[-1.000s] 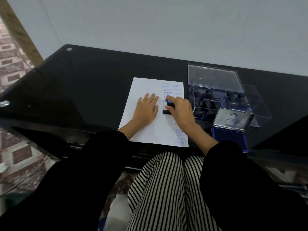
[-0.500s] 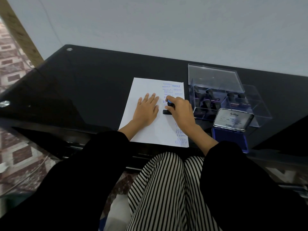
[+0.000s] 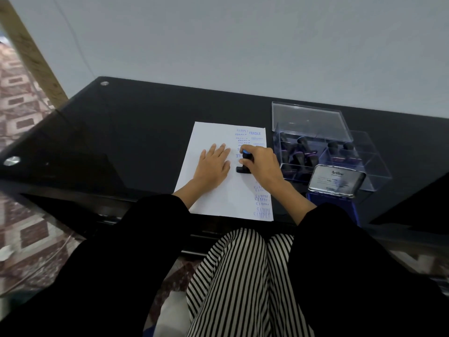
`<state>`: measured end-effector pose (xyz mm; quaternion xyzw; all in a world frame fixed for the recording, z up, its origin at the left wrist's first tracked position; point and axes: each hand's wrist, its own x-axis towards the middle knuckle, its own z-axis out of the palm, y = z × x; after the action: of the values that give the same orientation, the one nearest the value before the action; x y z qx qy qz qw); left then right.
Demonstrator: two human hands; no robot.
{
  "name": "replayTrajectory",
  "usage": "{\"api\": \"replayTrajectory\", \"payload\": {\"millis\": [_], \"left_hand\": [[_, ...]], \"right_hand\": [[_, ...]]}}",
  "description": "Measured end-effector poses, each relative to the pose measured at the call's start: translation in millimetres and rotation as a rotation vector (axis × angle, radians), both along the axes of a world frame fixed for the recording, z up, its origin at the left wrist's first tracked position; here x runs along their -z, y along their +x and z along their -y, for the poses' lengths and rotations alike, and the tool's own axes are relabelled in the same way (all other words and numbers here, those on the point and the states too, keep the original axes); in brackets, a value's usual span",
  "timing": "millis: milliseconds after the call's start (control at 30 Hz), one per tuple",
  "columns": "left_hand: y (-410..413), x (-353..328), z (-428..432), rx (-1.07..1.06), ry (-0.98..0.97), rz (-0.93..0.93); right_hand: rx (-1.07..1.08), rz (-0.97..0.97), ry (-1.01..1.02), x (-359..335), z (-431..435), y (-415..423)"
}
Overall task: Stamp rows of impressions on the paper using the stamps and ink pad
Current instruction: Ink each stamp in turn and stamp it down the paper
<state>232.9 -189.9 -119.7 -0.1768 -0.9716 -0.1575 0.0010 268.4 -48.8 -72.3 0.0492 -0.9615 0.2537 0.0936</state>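
Your right hand (image 3: 263, 166) curls round the stamp (image 3: 244, 164), pressing it onto the paper (image 3: 209, 132) beside your flat, spread left hand (image 3: 212, 166). Next, lift straight up, then re-ink at the ink pad (image 3: 335, 183) to its right.

Glossy black glass table (image 3: 136, 132) — clear plastic box (image 3: 313, 122), matt paper (image 3: 206, 137).

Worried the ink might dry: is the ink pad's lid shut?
No, the ink pad lies open, its metal lid tilted up above the blue base.
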Motion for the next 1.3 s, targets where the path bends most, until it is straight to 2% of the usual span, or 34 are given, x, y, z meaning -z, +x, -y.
{"api": "replayTrajectory", "payload": {"millis": [167,400,867,1100,1300], "left_hand": [[-5.4,-20.0,3.1,0.008,0.090,-0.004],[3.1,-50.3,-4.6,0.030,0.136,-0.037],[43.3,-89.3,-59.1,0.211,0.221,-0.088],[80.0,-66.7,-103.3,0.371,0.211,-0.064],[100.8,-39.6,-127.3,0.433,0.140,-0.178]], "right_hand": [[0.070,-0.172,-0.177,-16.3,-11.5,4.9],[0.108,-0.221,-0.199,-46.3,-32.6,10.5],[0.274,-0.193,-0.209,-56.6,-97.4,60.9],[0.346,-0.145,-0.146,-37.3,-130.0,105.9],[0.381,-0.119,-0.082,-24.4,-142.2,126.7]]}}
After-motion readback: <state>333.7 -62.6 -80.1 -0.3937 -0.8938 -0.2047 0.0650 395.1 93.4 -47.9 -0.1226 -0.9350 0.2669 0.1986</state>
